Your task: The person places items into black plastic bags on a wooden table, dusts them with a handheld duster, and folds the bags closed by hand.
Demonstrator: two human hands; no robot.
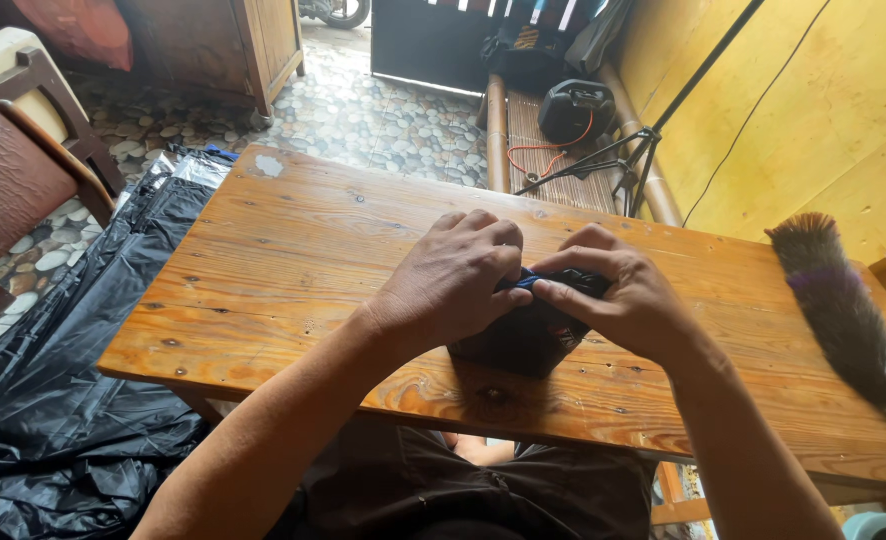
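Both my hands meet over a small dark pouch-like object (523, 340) standing on the wooden table (293, 260). My left hand (458, 275) curls over its top left, fingers closed on it. Gripping the top right, my right hand (618, 295) has its thumb and fingertips pinched near a small blue part (526, 283) between the two hands. Most of the object is hidden by my fingers; I cannot tell exactly what it is.
A dark feather duster (843, 310) with a green handle lies on the table's right end. Black plastic sheeting (73, 380) is piled on the floor at left, beside a brown chair (13, 180). A tripod (613, 165) and a black bag (575, 108) stand beyond the table.
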